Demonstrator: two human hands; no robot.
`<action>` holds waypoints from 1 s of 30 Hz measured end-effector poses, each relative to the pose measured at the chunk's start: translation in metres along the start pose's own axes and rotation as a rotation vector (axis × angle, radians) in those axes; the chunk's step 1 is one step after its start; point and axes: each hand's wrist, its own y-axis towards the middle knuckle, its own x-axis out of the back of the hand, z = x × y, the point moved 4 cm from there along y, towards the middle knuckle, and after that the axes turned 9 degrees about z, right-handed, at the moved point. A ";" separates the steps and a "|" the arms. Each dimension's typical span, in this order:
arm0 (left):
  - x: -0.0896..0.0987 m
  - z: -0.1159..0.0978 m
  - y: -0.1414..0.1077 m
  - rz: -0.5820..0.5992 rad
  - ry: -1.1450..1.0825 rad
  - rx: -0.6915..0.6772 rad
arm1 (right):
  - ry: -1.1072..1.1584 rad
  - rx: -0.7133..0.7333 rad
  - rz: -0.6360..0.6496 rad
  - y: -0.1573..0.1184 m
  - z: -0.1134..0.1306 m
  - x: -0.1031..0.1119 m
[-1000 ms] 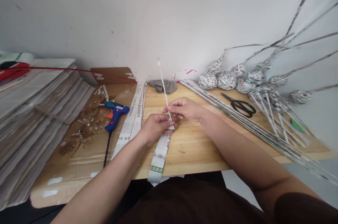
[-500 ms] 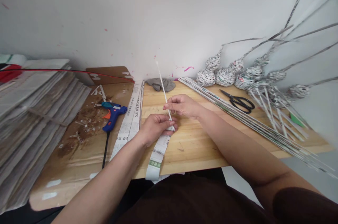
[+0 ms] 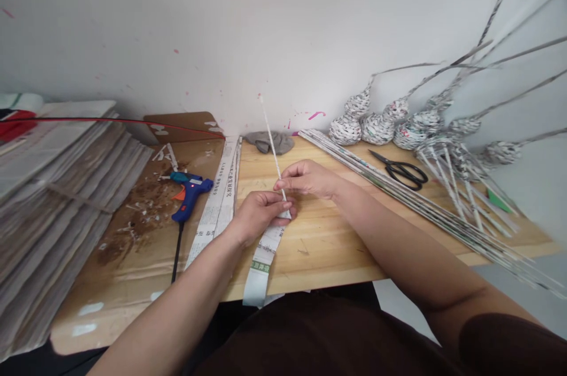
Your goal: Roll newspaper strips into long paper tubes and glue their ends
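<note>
A newspaper strip (image 3: 261, 264) runs up from the table's front edge and narrows into a thin rolled paper stick (image 3: 269, 131). My left hand (image 3: 266, 213) pinches the strip where it turns into the roll, thumb on top. Just above it and to the right, my right hand (image 3: 296, 180) closes thumb and fingers round the lower part of the stick. The stick leans slightly left, its tip in front of the wall.
Left lie newspaper strips (image 3: 217, 205), a blue glue gun (image 3: 190, 196) on cardboard and a tall newspaper stack (image 3: 66, 205). A grey cloth (image 3: 270, 142) lies behind. Right are paper rods (image 3: 398, 193), black scissors (image 3: 401, 170) and woven paper gourds (image 3: 345, 129).
The stick's tip has risen slightly and shifted a little left. The printed strip has slid and turned a little below my left hand. Both hands keep nearly the same place.
</note>
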 end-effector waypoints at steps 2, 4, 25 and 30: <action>-0.001 0.000 0.000 0.005 -0.002 -0.001 | 0.007 0.021 -0.085 0.000 -0.001 0.003; -0.001 0.000 -0.001 0.000 -0.003 0.004 | 0.014 0.041 -0.151 0.000 -0.001 0.006; -0.002 -0.003 -0.002 0.007 -0.022 0.013 | 0.071 0.022 -0.114 0.000 -0.001 0.009; -0.004 -0.004 -0.003 0.012 -0.008 0.018 | 0.072 0.016 0.040 0.000 0.000 0.003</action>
